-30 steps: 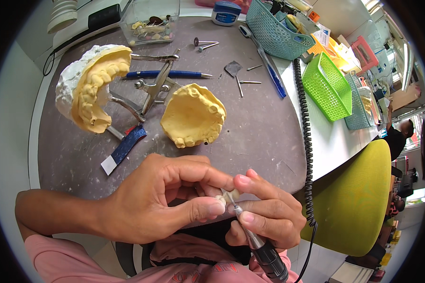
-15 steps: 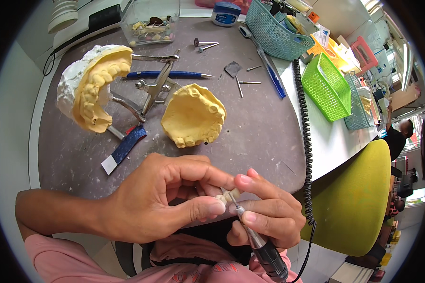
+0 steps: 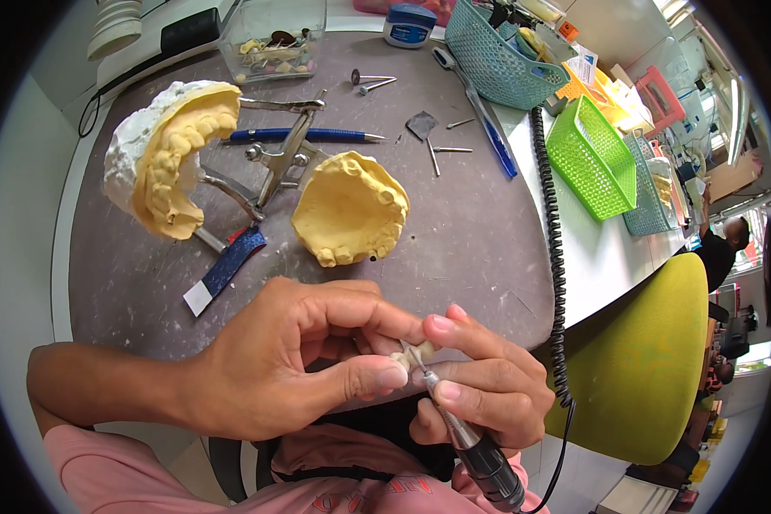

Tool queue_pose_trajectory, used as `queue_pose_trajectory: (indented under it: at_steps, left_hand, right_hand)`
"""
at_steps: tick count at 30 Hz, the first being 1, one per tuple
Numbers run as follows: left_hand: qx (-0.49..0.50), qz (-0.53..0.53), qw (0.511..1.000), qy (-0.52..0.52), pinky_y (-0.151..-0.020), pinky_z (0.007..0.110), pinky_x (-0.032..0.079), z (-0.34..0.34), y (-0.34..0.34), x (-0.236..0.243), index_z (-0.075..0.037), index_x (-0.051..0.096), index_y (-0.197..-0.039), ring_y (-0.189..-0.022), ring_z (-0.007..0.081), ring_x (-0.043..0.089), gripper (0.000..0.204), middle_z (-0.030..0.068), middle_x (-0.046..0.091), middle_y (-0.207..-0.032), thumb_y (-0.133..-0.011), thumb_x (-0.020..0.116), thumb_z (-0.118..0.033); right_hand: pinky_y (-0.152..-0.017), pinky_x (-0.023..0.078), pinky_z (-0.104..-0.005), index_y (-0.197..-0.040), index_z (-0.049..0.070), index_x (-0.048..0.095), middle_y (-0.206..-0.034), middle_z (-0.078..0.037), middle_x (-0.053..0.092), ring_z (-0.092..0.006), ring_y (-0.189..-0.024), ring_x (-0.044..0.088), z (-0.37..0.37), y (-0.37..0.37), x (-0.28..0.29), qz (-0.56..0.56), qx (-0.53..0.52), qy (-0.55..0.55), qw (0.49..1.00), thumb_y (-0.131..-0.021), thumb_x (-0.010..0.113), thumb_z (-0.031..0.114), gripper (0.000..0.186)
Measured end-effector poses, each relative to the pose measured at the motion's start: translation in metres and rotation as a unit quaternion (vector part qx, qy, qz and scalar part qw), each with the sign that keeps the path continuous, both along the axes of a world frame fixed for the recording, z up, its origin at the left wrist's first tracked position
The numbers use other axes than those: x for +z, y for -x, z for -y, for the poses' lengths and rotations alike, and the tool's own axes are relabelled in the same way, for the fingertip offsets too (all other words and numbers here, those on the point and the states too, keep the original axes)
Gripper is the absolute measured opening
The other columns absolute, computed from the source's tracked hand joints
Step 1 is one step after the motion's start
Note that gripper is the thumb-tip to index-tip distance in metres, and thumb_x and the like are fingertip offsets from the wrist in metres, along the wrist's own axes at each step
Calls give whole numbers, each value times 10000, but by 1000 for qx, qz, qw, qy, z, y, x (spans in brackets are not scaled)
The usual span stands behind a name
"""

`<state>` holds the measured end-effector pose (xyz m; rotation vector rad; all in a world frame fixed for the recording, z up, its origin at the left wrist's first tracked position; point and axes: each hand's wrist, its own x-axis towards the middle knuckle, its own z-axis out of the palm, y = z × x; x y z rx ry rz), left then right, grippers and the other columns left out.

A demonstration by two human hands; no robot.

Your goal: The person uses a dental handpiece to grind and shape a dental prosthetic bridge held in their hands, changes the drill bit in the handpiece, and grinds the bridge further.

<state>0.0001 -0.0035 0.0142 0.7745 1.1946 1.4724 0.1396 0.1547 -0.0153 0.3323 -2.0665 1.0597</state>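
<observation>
Head view: at six o'clock, two hands meet. The left hand (image 3: 291,364) pinches one small pale tooth piece (image 3: 418,353) between thumb and fingers, closed on it. The right hand (image 3: 480,385) is wrapped shut round one handpiece (image 3: 475,450), its tip touching the piece. On the mat (image 3: 471,231), two yellow casts: one (image 3: 351,210) at centre, one (image 3: 176,154) at ten o'clock. Three baskets (image 3: 587,154) sit at two o'clock.

A small round blue-lidded jar (image 3: 409,24) with a white label stands at the tabletop's (image 3: 480,231) far edge, beside a clear plastic box (image 3: 272,38).
</observation>
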Motion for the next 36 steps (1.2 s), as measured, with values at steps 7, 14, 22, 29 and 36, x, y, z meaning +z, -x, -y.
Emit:
queue_pose_trajectory:
  at_steps: [7,14,22,29,36]
  left_hand:
    - [3,2,1000,1,-758,231,430,0,0,-1,68,613,-1188,-860,78,529,323,37,555,-924,-885,670,-31]
    - [0,5,1000,0,-769,231,438,0,0,-1,65,609,-1197,-865,78,535,325,36,556,-926,-891,664,-29]
    - [-10,-2,1000,-7,-769,233,454,1,2,-3,68,595,-1212,-872,79,548,330,43,551,-951,-900,652,-25]
    - [-17,0,1000,-14,-790,215,497,1,1,-2,90,566,-1215,-898,71,582,312,33,552,-951,-940,609,-52]
    - [-20,16,1000,-5,-773,218,503,1,2,-3,87,565,-1219,-871,71,587,306,32,549,-948,-944,596,-44]
  right_hand:
    - [-885,562,-497,-1007,28,639,-828,-100,703,-371,-1026,672,-1,0,0,8,10,-13,1000,-772,788,137,299]
    - [-890,557,-503,-1018,27,637,-837,-104,705,-374,-1032,669,-2,-1,0,5,14,-27,1000,-770,781,136,306]
    - [-892,557,-499,-1011,32,640,-837,-103,705,-370,-1029,671,-2,-1,1,11,10,-15,1000,-765,785,136,304]
    - [-889,558,-501,-1011,33,640,-842,-99,704,-368,-1027,672,-2,-1,0,10,7,-14,1000,-765,787,136,305]
    - [-893,555,-502,-1012,39,639,-825,-91,702,-367,-1027,673,-1,-1,2,17,5,-14,1000,-770,786,137,299]
